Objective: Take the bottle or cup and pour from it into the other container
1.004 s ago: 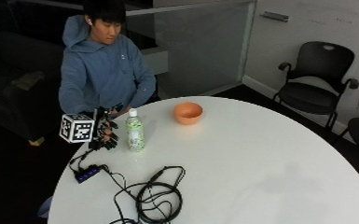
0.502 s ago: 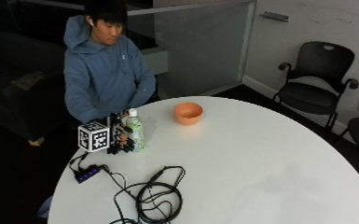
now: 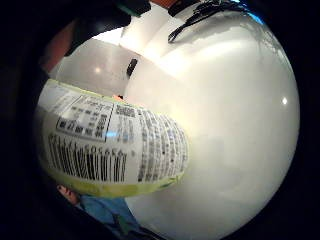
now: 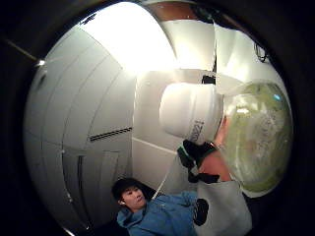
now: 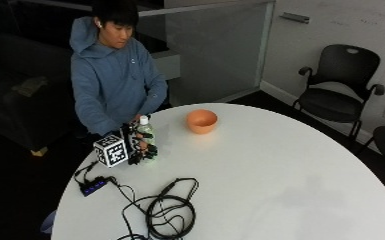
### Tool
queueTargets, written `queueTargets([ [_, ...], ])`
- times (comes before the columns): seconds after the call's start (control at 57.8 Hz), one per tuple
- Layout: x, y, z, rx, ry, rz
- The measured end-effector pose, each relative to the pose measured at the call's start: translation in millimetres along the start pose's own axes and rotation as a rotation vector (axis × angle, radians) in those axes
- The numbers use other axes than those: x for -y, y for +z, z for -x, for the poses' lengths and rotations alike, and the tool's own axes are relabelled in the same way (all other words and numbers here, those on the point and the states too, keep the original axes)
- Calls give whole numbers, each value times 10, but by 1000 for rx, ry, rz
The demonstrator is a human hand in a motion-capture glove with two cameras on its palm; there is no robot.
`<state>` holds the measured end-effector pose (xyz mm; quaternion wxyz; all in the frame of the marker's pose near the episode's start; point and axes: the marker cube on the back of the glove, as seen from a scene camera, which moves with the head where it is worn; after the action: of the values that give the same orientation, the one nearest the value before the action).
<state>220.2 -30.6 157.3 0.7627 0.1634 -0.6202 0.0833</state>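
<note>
Bottle [image 5: 145, 138] stands upright near the table [image 5: 298, 180] edge, the gloved right hand [image 5: 137, 147] wrapped round its labelled middle, fingers curled on it. Thin plastic, likely light and slick; the label band looks the safest hold. Orange bowl [image 5: 201, 121] waits nearby.

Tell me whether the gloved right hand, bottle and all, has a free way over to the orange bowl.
Probably yes. The right hand grips the bottle, and only bare table lies between it and the bowl; the cables lie nearer the camera, off that path.
</note>
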Motion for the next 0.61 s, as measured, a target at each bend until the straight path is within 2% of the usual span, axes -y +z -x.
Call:
queueTargets([
  [0.606, 71, 80, -31, 78, -30, -66],
])
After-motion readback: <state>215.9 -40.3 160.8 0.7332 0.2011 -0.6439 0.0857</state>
